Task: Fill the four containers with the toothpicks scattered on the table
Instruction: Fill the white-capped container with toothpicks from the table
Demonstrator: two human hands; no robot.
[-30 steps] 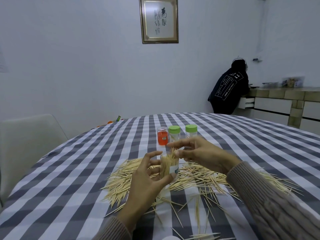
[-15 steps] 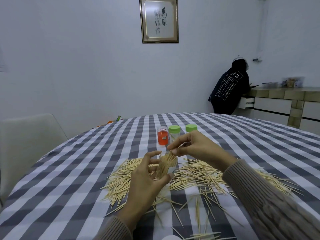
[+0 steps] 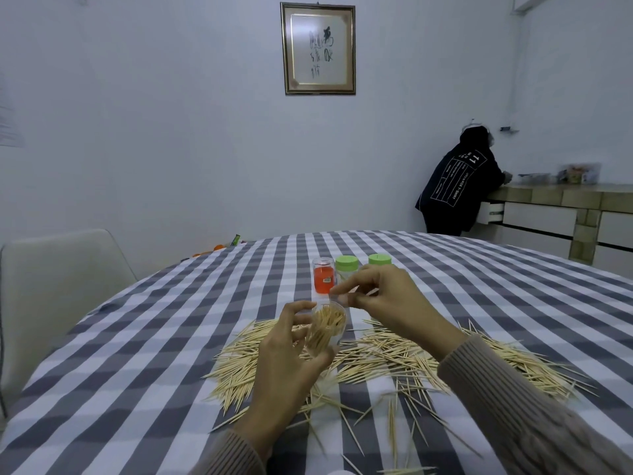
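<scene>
A clear plastic container (image 3: 325,329) packed with toothpicks is held tilted above the table, its open mouth turned up and to the right. The left hand (image 3: 291,351) grips it, with the fingers curled around its wall and the thumb under its lower side. The right hand (image 3: 380,296) is just beside the mouth of this container, and its thumb and forefinger pinch a few toothpicks (image 3: 364,292) close to the rim. Both wrists come out of ribbed brown sleeves.

Under and around the hands, the scattered toothpicks (image 3: 394,354) lie in a wide loose pile on the checked tablecloth (image 3: 137,354), which has grey and white squares. Some single toothpicks lie apart from the pile, nearer to the camera.

Behind the hands three other containers stand upright in a row. The left one is a clear container with an orange inside (image 3: 323,275); whether it has a lid I cannot tell. In the middle is a container with a green lid (image 3: 346,264), and to the right a second green-lidded container (image 3: 379,259), which is partly hidden by the right hand.

A light chair (image 3: 58,269) stands at the left edge of the table. On the far wall hangs a framed calligraphy picture (image 3: 318,49). In the right corner a person in a dark hooded jacket (image 3: 459,186) leans on a counter (image 3: 561,197) with white drawers.
</scene>
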